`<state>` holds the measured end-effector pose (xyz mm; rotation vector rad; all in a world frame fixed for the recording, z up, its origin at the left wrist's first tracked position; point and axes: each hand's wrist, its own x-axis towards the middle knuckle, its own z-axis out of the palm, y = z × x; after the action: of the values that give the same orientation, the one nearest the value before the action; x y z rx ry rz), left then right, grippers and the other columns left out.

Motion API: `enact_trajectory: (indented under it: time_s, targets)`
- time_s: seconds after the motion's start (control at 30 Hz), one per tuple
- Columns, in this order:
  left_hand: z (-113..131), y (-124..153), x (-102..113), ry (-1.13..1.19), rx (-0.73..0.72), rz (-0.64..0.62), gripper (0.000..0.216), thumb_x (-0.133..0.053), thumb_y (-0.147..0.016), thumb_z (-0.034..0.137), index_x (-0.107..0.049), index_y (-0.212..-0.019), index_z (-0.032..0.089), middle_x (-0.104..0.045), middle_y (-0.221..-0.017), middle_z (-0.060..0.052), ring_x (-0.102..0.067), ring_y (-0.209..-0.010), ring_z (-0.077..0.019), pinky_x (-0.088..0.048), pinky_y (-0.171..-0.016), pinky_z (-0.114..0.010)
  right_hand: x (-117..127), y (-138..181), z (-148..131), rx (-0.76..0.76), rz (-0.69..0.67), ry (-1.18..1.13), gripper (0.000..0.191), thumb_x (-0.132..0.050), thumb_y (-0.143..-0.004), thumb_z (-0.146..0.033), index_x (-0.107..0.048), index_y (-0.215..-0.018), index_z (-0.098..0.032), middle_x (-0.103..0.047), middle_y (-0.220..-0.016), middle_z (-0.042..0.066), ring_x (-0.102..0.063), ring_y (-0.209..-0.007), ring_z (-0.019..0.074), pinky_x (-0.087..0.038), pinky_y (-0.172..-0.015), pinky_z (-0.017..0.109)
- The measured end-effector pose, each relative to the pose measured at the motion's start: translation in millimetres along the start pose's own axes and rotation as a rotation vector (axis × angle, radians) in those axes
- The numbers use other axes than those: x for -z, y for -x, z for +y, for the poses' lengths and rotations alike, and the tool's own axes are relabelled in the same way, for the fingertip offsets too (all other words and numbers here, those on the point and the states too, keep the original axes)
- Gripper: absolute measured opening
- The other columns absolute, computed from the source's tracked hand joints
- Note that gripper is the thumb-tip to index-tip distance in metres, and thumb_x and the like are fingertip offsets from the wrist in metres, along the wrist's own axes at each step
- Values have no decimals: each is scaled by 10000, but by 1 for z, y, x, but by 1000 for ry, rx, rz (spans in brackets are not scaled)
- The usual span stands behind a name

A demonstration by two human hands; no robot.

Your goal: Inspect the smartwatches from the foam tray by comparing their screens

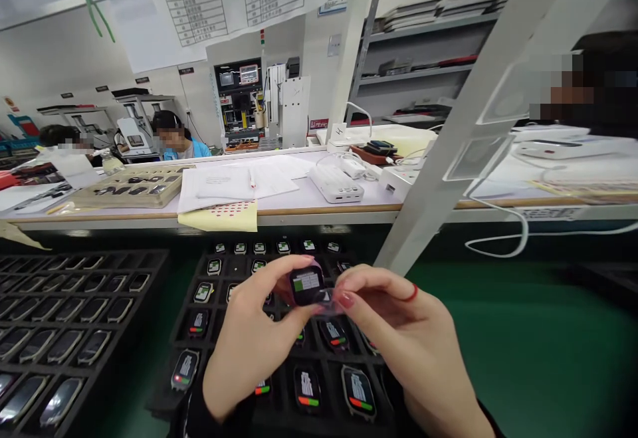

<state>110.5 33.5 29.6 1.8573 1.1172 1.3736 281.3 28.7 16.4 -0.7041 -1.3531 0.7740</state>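
Watch [306, 282] (glossy, round-cornered) is gripped by left fingers [278, 274]; right fingers [367, 322] pinch clear, curved film [327, 300].

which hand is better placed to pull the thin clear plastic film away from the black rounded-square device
Probably the right hand: it pinches the clear film at the lower corner of the device. The left hand grips the device by its edges, so seems better for steadying.

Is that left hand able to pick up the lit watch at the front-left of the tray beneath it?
Probably not right away: the left hand is gripping another watch. Otherwise the way looks free, since the lit watch sits nearby with nothing over it.
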Motion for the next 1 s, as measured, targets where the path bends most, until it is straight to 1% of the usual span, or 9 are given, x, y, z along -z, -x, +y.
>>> enact_trajectory:
  time_s: [0.1,0.2,0.33,0.47,0.6,0.8,1.0]
  targets:
    - [0,-2,1,-34,3,-73,450,-780,-818,130,-699,-1196,361,-773,-1120,85,-709,-832,-100,-591,-850,-210,-2,0,3,16,7,45,184,-762,-902,-131,-780,-903,-314,-736,-859,-56,-685,-763,110,-568,-724,112]
    - [0,-2,2,-49,1,-104,465,-757,-828,115,-684,-1222,351,-770,-1120,85,-704,-844,-98,-588,-853,-204,-2,1,5,-17,52,95,201,-780,-889,-132,-790,-947,-324,-755,-847,-57,-699,-708,108,-579,-693,115]
    - [0,0,2,-74,0,-115,499,-759,-822,103,-673,-1235,370,-760,-1186,95,-715,-899,-107,-583,-888,-215,-3,3,5,-27,89,150,156,-777,-874,-140,-790,-886,-296,-764,-839,-40,-711,-684,126,-584,-646,136]
    - [-1,2,2,-105,-15,-111,466,-779,-841,171,-674,-1239,391,-764,-1170,94,-720,-922,-126,-584,-915,-242,-5,2,1,-5,78,172,129,-758,-884,-149,-790,-856,-271,-753,-810,-16,-685,-635,148,-572,-594,189]
    - [-2,3,2,-120,-37,-112,451,-785,-850,214,-674,-1252,384,-766,-1173,73,-728,-956,-152,-579,-958,-275,-6,2,1,29,78,190,139,-733,-900,-145,-769,-852,-270,-742,-827,-13,-672,-655,159,-560,-592,218]
    - [-1,2,0,-139,-44,-115,460,-770,-855,183,-672,-1260,378,-763,-1180,67,-727,-997,-158,-572,-976,-274,-5,1,5,57,64,213,158,-711,-922,-137,-747,-875,-283,-733,-835,-31,-668,-684,148,-535,-592,205]
    - [-2,3,0,-161,-56,-118,491,-763,-848,152,-665,-1266,389,-765,-1158,86,-723,-1002,-143,-566,-984,-259,-4,1,6,71,50,208,153,-698,-933,-134,-740,-885,-274,-723,-830,-23,-667,-672,160,-545,-583,221]
